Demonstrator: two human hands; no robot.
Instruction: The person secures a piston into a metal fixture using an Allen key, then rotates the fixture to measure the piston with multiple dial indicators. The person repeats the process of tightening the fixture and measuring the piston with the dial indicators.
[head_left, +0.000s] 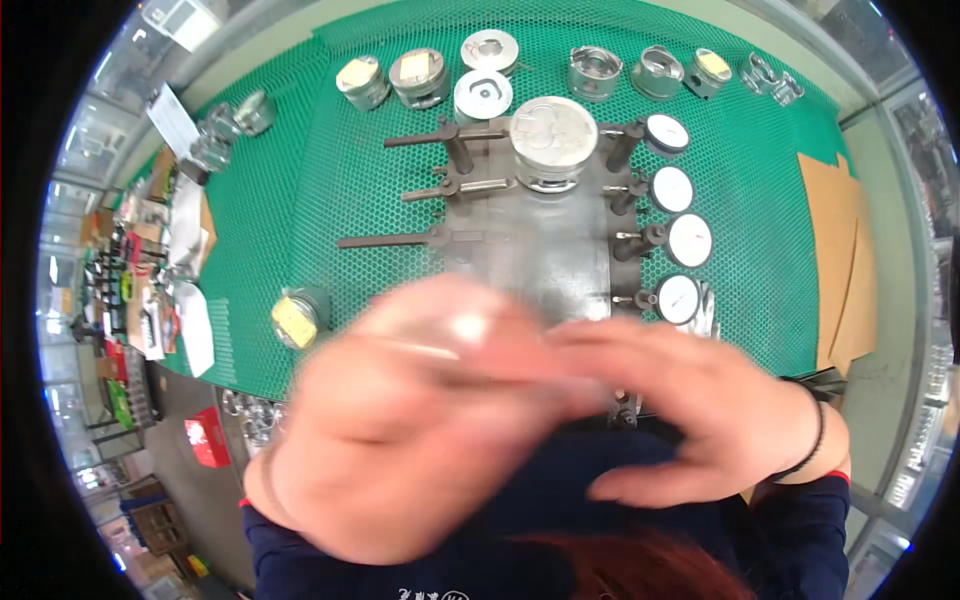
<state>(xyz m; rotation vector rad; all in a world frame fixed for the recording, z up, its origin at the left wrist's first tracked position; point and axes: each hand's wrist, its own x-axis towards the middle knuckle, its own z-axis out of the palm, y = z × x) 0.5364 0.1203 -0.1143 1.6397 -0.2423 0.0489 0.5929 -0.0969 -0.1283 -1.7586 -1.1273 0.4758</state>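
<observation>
My left hand (400, 430) is raised close in front of me, blurred by motion, its fingers curled closed. A shiny glint and a thin pale edge show at its fingers, but what it holds I cannot make out. My right hand (700, 400) reaches in from the right, fingers stretched toward the left hand's fingers and thumb held apart. Beyond them lies a grey metal gauge plate (560, 250). On its far end stands a large piston (553, 140), crown up. The hands hide the plate's near end.
Several dial gauges (689, 241) line the plate's right side; metal rods (385, 242) jut out on its left. Several pistons (420, 78) stand along the far side of the green mat (270, 200). One piston with a yellow note (297, 320) is at the left. Cardboard (835, 260) lies right.
</observation>
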